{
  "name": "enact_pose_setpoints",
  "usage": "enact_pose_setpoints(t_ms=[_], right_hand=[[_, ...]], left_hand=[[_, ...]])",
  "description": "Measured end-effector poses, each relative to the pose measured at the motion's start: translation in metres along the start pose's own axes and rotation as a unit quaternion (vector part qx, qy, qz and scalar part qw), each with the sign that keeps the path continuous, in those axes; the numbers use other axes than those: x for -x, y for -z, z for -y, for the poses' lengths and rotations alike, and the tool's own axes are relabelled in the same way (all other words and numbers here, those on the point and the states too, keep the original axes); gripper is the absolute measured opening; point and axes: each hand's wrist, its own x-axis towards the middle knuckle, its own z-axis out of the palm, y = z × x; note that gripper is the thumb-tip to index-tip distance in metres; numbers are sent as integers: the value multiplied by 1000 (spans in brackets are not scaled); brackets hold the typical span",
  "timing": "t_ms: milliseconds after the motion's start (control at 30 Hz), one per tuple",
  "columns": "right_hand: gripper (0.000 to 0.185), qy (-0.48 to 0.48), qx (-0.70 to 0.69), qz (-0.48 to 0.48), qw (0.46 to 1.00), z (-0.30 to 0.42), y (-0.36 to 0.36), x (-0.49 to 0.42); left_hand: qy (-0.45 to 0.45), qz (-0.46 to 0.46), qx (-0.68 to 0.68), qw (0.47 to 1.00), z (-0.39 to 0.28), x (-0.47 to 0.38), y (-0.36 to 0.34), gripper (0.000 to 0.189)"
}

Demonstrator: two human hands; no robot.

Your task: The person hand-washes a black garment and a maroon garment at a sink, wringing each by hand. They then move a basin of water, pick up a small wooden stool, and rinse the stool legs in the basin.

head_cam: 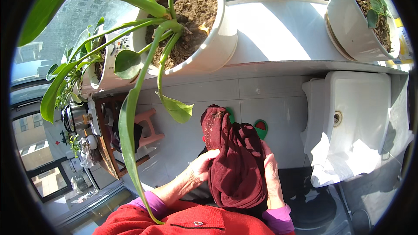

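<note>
A bunched maroon knit garment point(236, 169) hangs in front of my red top, gathered in loose folds. Pale patterning runs along its upper left part. On its left side, my left hand point(204, 166) grips the cloth with the thumb on top and the other fingers mostly hidden. The right edge is held by my right hand point(271, 169), whose fingers go partly behind the folds. Below the garment, green slippers point(261, 130) show on the tiled floor.
Potted plants stand on the white windowsill point(271, 29): a large pot point(212, 49) and another pot point(352, 23) at right. A long leaf point(129, 130) hangs close to my left arm. A white ceramic sink point(356, 120) is at right, a pink stool point(152, 129) at left.
</note>
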Motion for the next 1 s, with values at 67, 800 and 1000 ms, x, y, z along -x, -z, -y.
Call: enact_pose_setpoints(t_ms=[67, 800, 1000], right_hand=[[81, -21, -59, 3, 998, -7, -6, 6], [101, -175, 29, 213, 961, -61, -178, 0], [93, -234, 73, 242, 939, -81, -211, -24]], left_hand=[[-8, -16, 21, 1000, 9, -1, 10, 45], [-324, 5, 340, 883, -66, 108, 162, 46], [-394, -47, 360, 844, -58, 124, 177, 56]])
